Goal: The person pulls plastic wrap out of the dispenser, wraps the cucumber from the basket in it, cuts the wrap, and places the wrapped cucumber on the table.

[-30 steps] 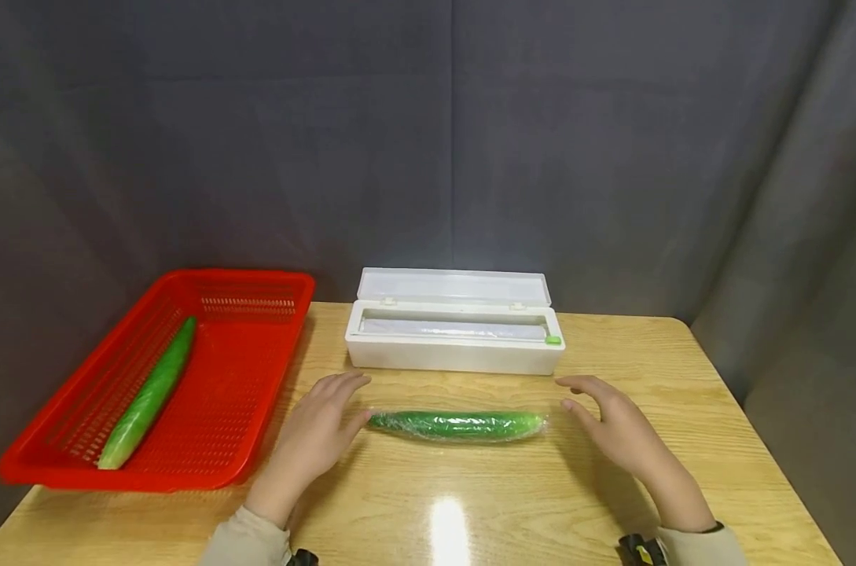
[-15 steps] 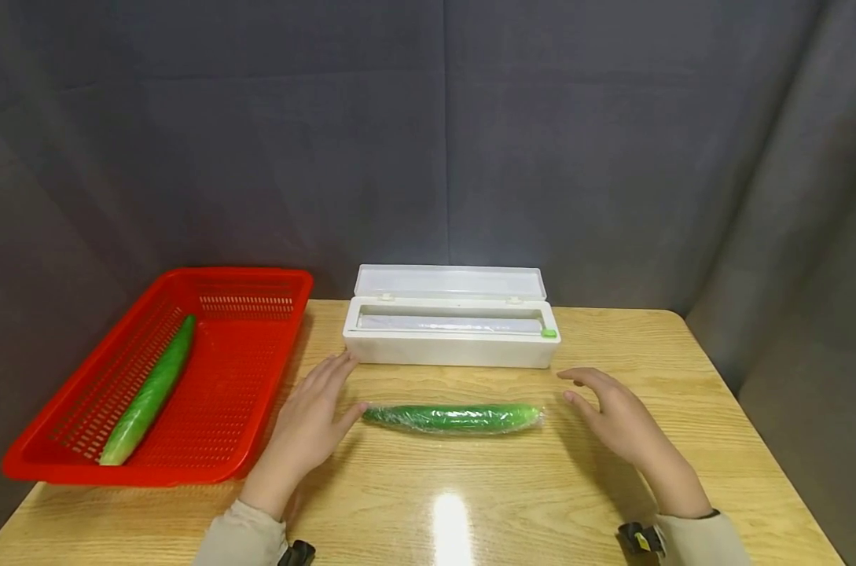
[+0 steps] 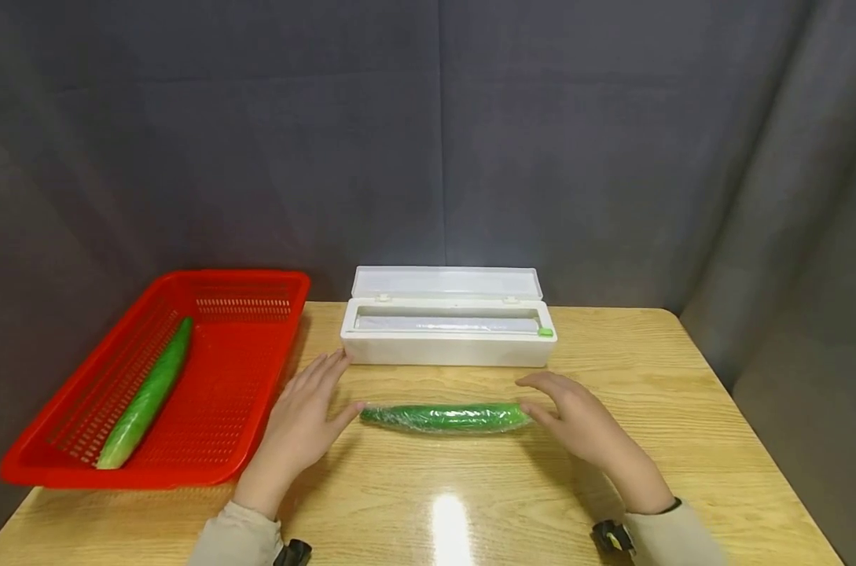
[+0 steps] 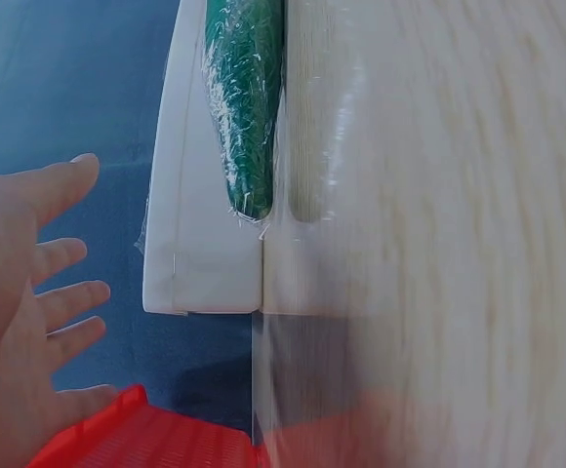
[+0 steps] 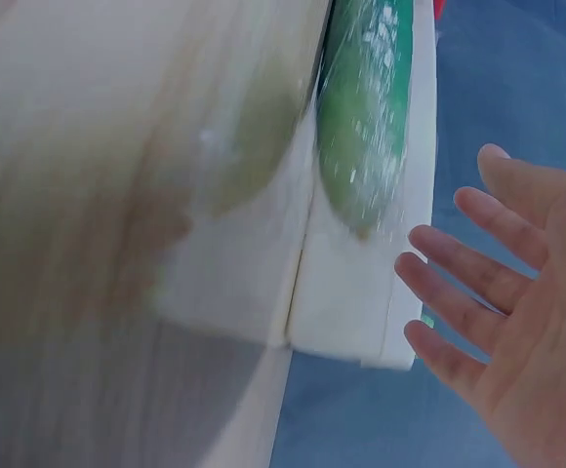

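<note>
A cucumber in clear plastic wrap (image 3: 445,417) lies crosswise on the wooden table between the two hands. My left hand (image 3: 302,420) is at its darker left end, fingers spread and the thumb tip right at that end. My right hand (image 3: 576,417) hovers over the paler right end, its thumb overlapping the tip in the head view. Fingers of both hands are relaxed and grip nothing. In the left wrist view the wrapped end of the cucumber (image 4: 249,117) shows crinkled film; the right wrist view shows the other end of the cucumber (image 5: 364,146).
Behind the cucumber stands a white cling film dispenser (image 3: 447,350), lid raised, with a roll (image 3: 445,324) inside and a green slider (image 3: 545,332). At the left, a red plastic basket (image 3: 222,474) holds another cucumber (image 3: 148,401). A grey curtain (image 3: 428,141) hangs behind the table.
My right hand has moved left, from beside the cucumber's pale end to over it. The left hand's fingers have straightened and reached slightly forward. The cucumber stays in place.
</note>
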